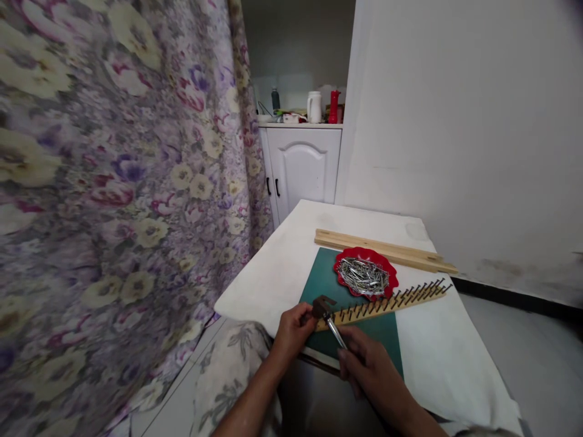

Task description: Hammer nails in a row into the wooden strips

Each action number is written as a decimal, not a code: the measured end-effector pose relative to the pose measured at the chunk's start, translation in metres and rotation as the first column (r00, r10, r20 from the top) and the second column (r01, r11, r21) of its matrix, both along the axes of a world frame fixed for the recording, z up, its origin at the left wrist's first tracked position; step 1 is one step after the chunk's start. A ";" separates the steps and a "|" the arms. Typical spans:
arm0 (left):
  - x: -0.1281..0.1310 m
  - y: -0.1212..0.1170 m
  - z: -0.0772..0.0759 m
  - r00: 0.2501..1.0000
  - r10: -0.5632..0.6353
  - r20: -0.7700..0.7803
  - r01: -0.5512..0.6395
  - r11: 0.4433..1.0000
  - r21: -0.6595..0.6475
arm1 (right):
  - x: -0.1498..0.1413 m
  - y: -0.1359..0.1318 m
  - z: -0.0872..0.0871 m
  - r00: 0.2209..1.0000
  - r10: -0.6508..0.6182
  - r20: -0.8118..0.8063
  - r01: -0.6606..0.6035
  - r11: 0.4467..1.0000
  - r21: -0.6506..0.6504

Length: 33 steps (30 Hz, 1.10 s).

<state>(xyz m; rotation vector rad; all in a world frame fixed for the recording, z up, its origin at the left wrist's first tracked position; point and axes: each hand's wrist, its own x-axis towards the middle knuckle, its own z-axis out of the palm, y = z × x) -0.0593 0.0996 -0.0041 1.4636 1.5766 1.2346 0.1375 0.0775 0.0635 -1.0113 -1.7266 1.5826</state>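
My right hand (368, 365) is wrapped round the handle of a claw hammer (336, 332), whose dark head hangs over the near left end of a narrow wooden strip (379, 309). Several nails (401, 297) stand up from the strip in rows, some leaning. At that same left end, my left hand (295, 326) is closed in a pinch right beside the hammer head. What its fingertips hold, if anything, is hidden. Under the strip lies a green mat (319, 276). A red scalloped dish (392, 277) heaped with loose silvery nails (363, 276) sits just behind the strip.
Wooden bars (382, 249) lie across the back of the white-covered table (282, 264). A floral curtain (136, 200) hangs on the left, and a white wall (455, 121) rises at right. Behind is a white cabinet (304, 161) with a white jug (314, 107) on top.
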 end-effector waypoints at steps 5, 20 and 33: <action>0.000 -0.001 0.002 1.000 -0.008 0.010 0.008 1.000 -0.005 | -0.001 0.000 -0.004 1.000 -0.007 -0.028 0.007 1.000 0.002; -0.002 -0.005 0.008 1.000 -0.011 0.014 0.011 1.000 -0.015 | 0.032 0.013 -0.013 0.956 -0.226 -0.189 0.209 0.972 -0.107; -0.009 0.050 0.046 0.978 -0.049 -0.202 0.073 0.991 0.109 | 0.093 0.053 0.003 0.734 -0.549 -0.401 0.539 0.829 -0.148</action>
